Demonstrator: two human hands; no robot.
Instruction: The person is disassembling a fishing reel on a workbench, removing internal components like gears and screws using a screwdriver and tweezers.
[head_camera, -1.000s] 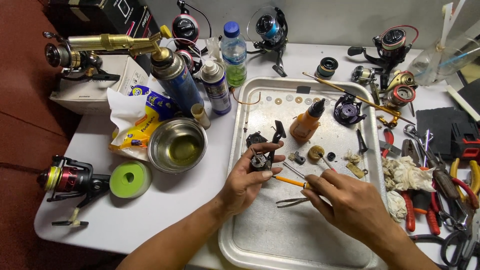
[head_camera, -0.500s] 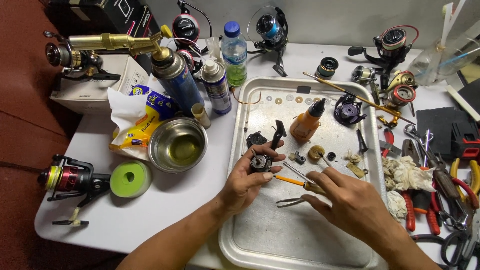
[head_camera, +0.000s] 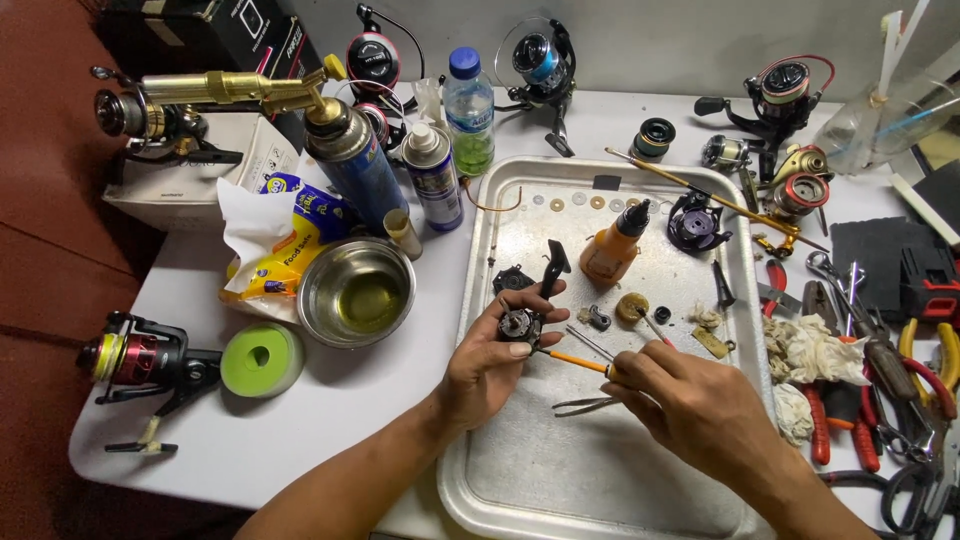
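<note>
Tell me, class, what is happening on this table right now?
A person is working over a metal tray. The left hand grips a small black reel part, while the right hand points an orange-handled tool at it. An orange squeeze bottle and small loose pieces lie on the tray. A steel bowl, spray cans, several fishing reels and pliers surround it.
</note>
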